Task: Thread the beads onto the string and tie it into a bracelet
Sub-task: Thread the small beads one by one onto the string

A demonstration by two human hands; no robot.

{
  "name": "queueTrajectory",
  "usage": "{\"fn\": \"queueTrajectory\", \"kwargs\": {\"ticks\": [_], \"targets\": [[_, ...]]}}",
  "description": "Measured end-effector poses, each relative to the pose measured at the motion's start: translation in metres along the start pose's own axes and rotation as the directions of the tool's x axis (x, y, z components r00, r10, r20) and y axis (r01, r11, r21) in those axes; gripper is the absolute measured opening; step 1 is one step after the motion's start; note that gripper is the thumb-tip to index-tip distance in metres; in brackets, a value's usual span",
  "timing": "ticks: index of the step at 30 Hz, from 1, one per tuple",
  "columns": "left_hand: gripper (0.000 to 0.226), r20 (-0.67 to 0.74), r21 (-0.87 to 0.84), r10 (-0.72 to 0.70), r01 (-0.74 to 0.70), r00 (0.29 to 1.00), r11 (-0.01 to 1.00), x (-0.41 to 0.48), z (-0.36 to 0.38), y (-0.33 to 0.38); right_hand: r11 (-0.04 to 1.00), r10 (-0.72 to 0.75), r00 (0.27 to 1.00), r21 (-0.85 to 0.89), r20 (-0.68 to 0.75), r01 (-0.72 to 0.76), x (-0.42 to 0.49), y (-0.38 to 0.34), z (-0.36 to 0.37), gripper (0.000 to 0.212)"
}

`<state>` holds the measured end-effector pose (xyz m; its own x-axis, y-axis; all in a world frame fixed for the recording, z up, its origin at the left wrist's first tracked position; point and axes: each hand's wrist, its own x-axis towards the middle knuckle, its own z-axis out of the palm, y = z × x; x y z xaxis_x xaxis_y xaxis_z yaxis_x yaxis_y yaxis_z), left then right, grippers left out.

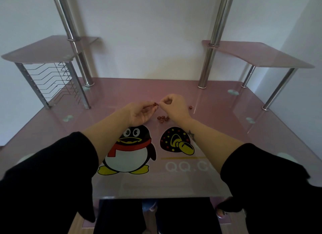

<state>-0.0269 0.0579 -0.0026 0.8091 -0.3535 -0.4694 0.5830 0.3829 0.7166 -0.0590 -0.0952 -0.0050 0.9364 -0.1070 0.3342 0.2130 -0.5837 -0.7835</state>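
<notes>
Small dark red beads (163, 118) lie in a loose cluster on the pink glass desk (122, 97), just below my hands. One more red bead (191, 107) sits alone to the right. My left hand (140, 112) pinches a thin string with a couple of red beads (155, 104) at its tip. My right hand (175, 105) meets it from the right, fingertips pinched at the string's end. The string itself is too thin to make out clearly.
A penguin picture (129, 150) and a mushroom picture (176, 140) are printed on the desk near me. Two chrome poles (207, 63) rise at the back, carrying pink side shelves (257, 54). A wire rack (52, 80) stands at the back left.
</notes>
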Motion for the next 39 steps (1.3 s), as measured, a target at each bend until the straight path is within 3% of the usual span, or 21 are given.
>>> {"fn": "queueTrajectory", "kwargs": {"ticks": [39], "targets": [[0.008, -0.004, 0.012, -0.014, 0.014, 1.0, 1.0, -0.0007, -0.0029, -0.0039, 0.999, 0.014, 1.0, -0.046, 0.024, -0.012, -0.0009, 0.0032, 0.0056, 0.012]]}}
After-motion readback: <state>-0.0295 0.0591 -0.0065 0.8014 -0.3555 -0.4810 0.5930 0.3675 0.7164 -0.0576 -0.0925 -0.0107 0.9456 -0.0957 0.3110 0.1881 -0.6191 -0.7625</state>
